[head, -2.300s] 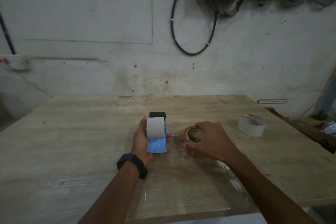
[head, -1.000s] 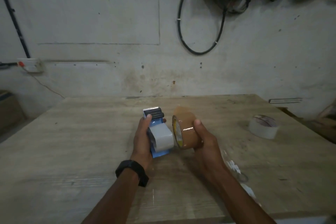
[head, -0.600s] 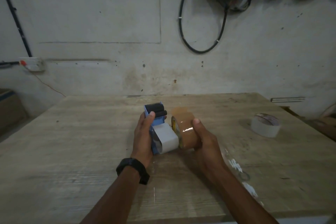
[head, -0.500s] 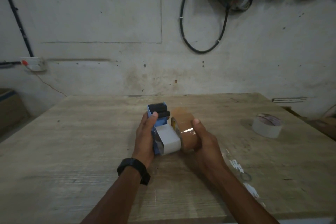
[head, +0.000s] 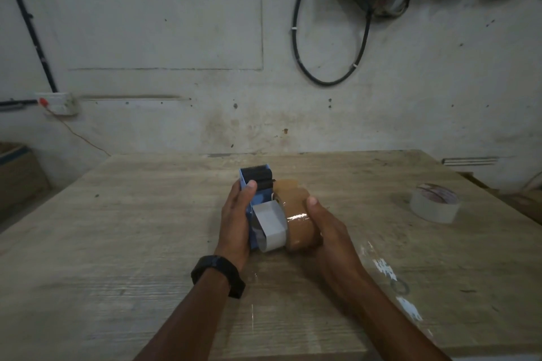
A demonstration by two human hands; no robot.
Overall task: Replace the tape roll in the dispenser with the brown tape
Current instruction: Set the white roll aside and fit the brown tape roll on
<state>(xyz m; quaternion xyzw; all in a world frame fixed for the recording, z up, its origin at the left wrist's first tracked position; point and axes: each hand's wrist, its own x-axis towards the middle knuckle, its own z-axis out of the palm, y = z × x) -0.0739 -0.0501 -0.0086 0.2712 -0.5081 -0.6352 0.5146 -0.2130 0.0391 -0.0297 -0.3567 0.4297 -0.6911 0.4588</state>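
My left hand (head: 236,220) grips the blue tape dispenser (head: 255,184) from its left side, above the wooden table (head: 117,243). The dispenser's black toothed head points away from me and its pale grey hub (head: 271,227) faces right. My right hand (head: 328,231) holds the brown tape roll (head: 296,220) on edge, thumb on top. The roll's open side is pressed against the grey hub. How far the roll sits over the hub is hidden.
A whitish tape roll (head: 434,205) lies flat on the table at the right. A clear plastic strip with white marks (head: 393,275) lies near my right forearm. A cardboard box (head: 17,176) stands off the table's left edge. The wall rises behind the table.
My right hand lifted the brown roll off the table and brought it leftward against the dispenser's hub. My left hand turned the dispenser so its hub faces the roll.
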